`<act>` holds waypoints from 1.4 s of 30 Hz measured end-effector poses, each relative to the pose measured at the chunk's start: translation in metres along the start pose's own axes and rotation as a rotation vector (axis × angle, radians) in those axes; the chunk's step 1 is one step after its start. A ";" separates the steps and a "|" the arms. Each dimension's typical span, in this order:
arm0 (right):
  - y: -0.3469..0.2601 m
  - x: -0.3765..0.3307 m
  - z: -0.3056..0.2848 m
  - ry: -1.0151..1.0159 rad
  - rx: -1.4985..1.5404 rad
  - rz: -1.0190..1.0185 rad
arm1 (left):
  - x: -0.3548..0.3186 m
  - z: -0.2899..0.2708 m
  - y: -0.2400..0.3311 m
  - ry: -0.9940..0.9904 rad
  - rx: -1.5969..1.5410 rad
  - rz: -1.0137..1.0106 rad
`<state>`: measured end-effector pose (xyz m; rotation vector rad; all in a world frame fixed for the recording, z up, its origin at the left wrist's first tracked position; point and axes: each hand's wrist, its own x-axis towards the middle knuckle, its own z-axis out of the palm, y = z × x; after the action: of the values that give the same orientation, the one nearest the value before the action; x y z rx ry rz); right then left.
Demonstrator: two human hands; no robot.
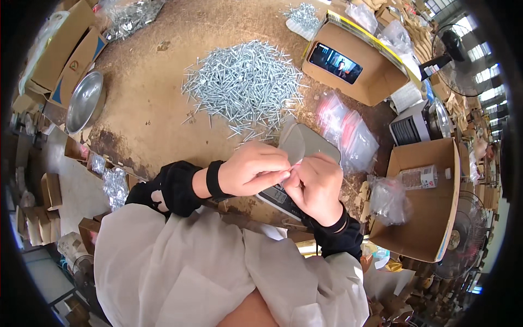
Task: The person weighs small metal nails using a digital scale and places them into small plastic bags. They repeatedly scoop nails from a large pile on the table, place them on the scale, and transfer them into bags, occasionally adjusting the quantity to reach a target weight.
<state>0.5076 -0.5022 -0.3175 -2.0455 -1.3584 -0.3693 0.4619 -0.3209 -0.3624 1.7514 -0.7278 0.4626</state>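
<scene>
Both hands, left [251, 169] and right [316, 185], pinch a small clear bag [297, 146] over a scale [283, 200], fingertips meeting. To their right an open box [430, 218] holds filled bags [388, 199]; a steel bowl [84, 102] sits far left. A screw pile [245, 84] lies just beyond the hands, bare tabletop [147, 109] left of it.

A small clear plastic bag [294, 146], upright, pinched above the scale.

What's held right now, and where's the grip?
Both hands, left hand and right hand, pinch the red-striped top edge of a small clear bag over the scale.
</scene>
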 end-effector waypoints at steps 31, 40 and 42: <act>-0.017 0.000 -0.016 -0.142 -0.232 -0.021 | -0.004 0.015 0.002 -0.015 0.728 0.081; 0.058 -0.026 -0.047 -0.351 0.162 0.243 | 0.002 0.006 -0.023 0.025 0.370 -0.172; 0.068 -0.035 -0.038 -0.399 0.203 0.243 | -0.001 0.011 -0.028 -0.018 0.336 -0.183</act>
<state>0.5579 -0.5695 -0.3324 -2.1490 -1.2848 0.2871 0.4793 -0.3263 -0.3864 2.1171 -0.5159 0.4634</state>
